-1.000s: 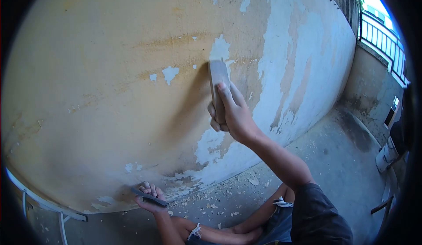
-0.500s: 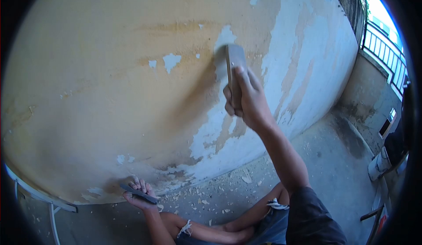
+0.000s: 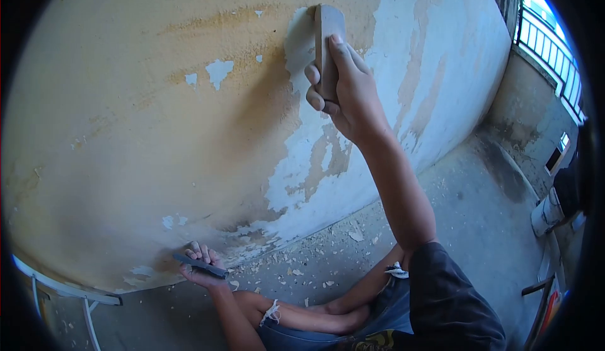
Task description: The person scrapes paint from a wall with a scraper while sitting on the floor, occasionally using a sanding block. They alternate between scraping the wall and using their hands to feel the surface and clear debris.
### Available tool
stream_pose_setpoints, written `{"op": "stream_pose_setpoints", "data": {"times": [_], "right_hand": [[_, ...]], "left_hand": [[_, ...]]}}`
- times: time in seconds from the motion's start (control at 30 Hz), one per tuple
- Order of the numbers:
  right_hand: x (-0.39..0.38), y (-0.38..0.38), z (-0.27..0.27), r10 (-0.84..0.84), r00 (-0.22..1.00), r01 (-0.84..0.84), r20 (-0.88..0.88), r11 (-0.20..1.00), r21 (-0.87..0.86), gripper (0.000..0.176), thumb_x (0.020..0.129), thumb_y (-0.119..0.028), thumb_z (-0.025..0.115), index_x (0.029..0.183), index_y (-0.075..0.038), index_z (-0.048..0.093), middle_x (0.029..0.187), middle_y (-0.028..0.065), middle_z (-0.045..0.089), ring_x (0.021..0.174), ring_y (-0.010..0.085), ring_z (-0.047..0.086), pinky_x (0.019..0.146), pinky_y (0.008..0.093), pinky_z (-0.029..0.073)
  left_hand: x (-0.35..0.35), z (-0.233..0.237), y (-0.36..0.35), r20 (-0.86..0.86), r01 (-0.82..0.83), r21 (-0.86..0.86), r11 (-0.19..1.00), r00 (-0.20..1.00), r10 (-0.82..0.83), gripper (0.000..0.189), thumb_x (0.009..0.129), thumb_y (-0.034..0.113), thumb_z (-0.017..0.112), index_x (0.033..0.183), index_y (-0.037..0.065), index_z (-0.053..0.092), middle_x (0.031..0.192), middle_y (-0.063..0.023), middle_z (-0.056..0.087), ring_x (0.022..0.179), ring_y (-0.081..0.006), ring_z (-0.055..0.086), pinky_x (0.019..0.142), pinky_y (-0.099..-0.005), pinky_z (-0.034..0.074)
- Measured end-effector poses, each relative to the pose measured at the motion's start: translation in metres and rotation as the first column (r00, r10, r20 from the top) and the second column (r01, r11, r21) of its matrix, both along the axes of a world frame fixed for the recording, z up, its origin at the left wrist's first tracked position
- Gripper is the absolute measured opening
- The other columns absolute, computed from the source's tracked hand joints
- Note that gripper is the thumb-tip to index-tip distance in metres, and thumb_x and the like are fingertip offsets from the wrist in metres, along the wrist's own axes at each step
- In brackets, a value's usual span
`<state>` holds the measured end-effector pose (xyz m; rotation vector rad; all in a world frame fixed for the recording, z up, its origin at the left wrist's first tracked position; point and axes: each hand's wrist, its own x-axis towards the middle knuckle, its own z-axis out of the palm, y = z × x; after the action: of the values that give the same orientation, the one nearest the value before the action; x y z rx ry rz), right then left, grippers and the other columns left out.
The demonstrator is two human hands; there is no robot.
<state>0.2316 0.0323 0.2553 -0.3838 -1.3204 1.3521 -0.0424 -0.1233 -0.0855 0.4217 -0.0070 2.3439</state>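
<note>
1. The right hand [image 3: 350,92] has climbed since a second ago. It was near the middle of the view then and now sits toward 12 o'clock, arm stretched up from 5 o'clock.
2. It is closed around a flat grey tool [image 3: 328,33], forefinger laid along the back and thumb wrapped round the near edge. The tool stands upright with its far edge against the wall [image 3: 126,111].
3. The tool's top now stands above the pale patch [image 3: 297,42] at its 9 o'clock. Earlier, the top was just under that patch. The bare area beside it looks broader than it did before.
4. The left hand [image 3: 203,274] has stayed low at 7 o'clock, at the foot of the wall. Its fingers are curled over a dark flat tool [image 3: 200,266] that lies nearly level.
5. The wall is ochre-yellow, with brown streaks toward 11 o'clock and small white chips. From 12 o'clock down to 6 o'clock the paint is gone in ragged white and tan areas.
6. The floor [image 3: 479,200] is grey concrete. Paint flakes [image 3: 302,269] are scattered along the wall's base, at 6 o'clock.
7. A metal railing [image 3: 548,42] under bright sky shows at 2 o'clock, and a white container [image 3: 547,212] stands at 4 o'clock. Part of a white frame [image 3: 69,291] shows at 8 o'clock.
</note>
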Motion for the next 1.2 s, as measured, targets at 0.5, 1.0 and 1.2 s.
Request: {"op": "stream_pose_setpoints", "data": {"times": [0.5, 1.0, 1.2], "right_hand": [[0.001, 0.006, -0.049, -0.102, 0.994, 0.102, 0.042, 0.995, 0.002, 0.034, 0.105, -0.042, 0.037, 0.113, -0.009, 0.043, 0.069, 0.0067, 0.051, 0.049, 0.0146, 0.051, 0.038, 0.0228, 0.035], [-0.014, -0.017, -0.119, -0.042, 0.985, 0.061, 0.166, 0.992, -0.112, 0.041, 0.105, -0.044, 0.035, 0.106, -0.005, 0.044, 0.06, 0.006, 0.048, 0.04, 0.0135, 0.049, 0.034, 0.026, 0.035], [-0.011, -0.018, -0.111, -0.231, 0.926, 0.23, 0.297, 0.972, 0.038, 0.04, 0.105, -0.041, 0.039, 0.108, -0.002, 0.047, 0.058, 0.0042, 0.051, 0.04, 0.0114, 0.051, 0.034, 0.0257, 0.037]], "left_hand": [[0.002, 0.001, 0.003, -0.056, 0.05, 0.004, 0.999, 0.997, -0.049, 0.028, 0.087, 0.031, 0.055, 0.076, 0.005, 0.055, 0.077, -0.0058, 0.046, 0.053, -0.0139, 0.042, 0.043, -0.0259, 0.033], [0.001, 0.002, -0.005, 0.002, 0.012, -0.003, 1.0, 1.0, -0.012, 0.03, 0.086, 0.033, 0.058, 0.076, 0.005, 0.056, 0.076, -0.0059, 0.046, 0.055, -0.015, 0.041, 0.044, -0.0273, 0.031], [-0.005, -0.005, -0.007, -0.054, 0.02, 0.015, 1.0, 0.998, -0.019, 0.028, 0.085, 0.032, 0.059, 0.076, 0.006, 0.056, 0.077, -0.0048, 0.046, 0.058, -0.0138, 0.04, 0.046, -0.0264, 0.03]]}}
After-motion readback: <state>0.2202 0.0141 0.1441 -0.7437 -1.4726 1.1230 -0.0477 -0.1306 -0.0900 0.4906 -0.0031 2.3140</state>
